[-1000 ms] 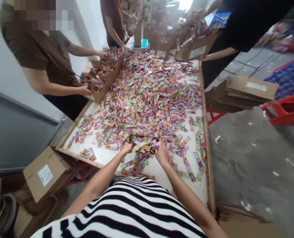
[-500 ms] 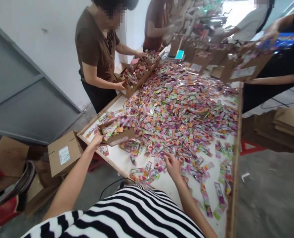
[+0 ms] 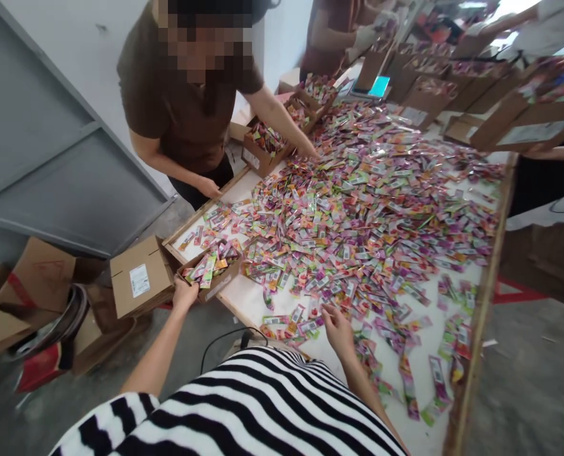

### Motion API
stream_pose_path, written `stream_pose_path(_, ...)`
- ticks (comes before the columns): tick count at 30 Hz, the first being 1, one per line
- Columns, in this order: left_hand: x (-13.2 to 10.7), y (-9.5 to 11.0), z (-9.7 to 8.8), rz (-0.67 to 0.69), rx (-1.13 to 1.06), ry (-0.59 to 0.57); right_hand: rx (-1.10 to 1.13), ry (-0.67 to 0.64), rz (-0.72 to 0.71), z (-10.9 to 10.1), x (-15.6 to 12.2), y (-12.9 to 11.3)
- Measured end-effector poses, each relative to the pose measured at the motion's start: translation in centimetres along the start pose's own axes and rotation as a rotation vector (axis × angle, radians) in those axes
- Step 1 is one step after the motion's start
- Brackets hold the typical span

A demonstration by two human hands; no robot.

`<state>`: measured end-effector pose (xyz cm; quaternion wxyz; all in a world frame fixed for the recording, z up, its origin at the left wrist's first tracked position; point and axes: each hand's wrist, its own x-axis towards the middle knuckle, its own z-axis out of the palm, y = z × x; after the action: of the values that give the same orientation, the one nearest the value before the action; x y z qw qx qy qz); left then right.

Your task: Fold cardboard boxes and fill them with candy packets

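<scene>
My left hand (image 3: 185, 293) grips the near left end of a small open cardboard box (image 3: 225, 282). Colourful slim sachets (image 3: 211, 262) partly fill this box, which sits at the left edge of the table (image 3: 244, 306). My right hand (image 3: 339, 330) is low over the table's near part, fingers loosely bent and apart, with nothing visible in them. Close by its fingertips lie loose sachets (image 3: 295, 321), at the near fringe of a wide heap of the same sachets (image 3: 353, 209).
Across the left edge, a co-worker in a brown top (image 3: 177, 107) reaches into the heap, beside a filled carton (image 3: 258, 159). More filled cartons (image 3: 524, 126) and a lit-screen device (image 3: 378, 86) stand at the back. Flattened cardboard (image 3: 134, 278) lies left of the table.
My left hand has drawn the box nearer and lower at the table's left edge. The brown-topped co-worker has leaned forward, one arm now over the heap. My right hand stays about where it was.
</scene>
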<state>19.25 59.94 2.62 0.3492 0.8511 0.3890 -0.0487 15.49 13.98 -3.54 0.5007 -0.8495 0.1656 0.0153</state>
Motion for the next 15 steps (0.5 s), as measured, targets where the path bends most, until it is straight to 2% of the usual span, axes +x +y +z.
stream_pose_path(2,-1.1,0.8,0.5,0.253,0.041,0.112,0.011,-0.012,0.002,0.6,-0.1,-0.4)
stream_pose_path(3,-1.4,1.5,0.7,0.392,0.079,0.102,0.013,-0.015,-0.002,0.8,-0.2,-0.4)
stream_pose_path(5,-1.7,3.3,1.2,0.568,0.214,-0.058,0.018,-0.017,-0.005,0.9,-0.3,-0.3)
stream_pose_path(7,-1.4,5.4,1.6,0.53,0.351,-0.248,0.033,-0.027,-0.008,0.7,-0.5,0.1)
stream_pose_path(8,-1.3,6.4,1.6,0.486,0.393,-0.296,0.041,-0.028,-0.007,0.6,-0.6,0.3)
stream_pose_path(10,-1.4,8.5,1.5,0.462,0.447,-0.295,0.048,-0.006,-0.003,0.3,-0.9,0.8)
stream_pose_path(13,-3.7,11.4,1.6,0.589,0.508,-0.249,0.065,0.049,0.015,-0.2,-1.8,1.6)
stream_pose_path(15,-6.6,13.1,2.6,0.73,0.466,-0.332,0.081,0.079,0.037,-0.9,-2.9,2.3)
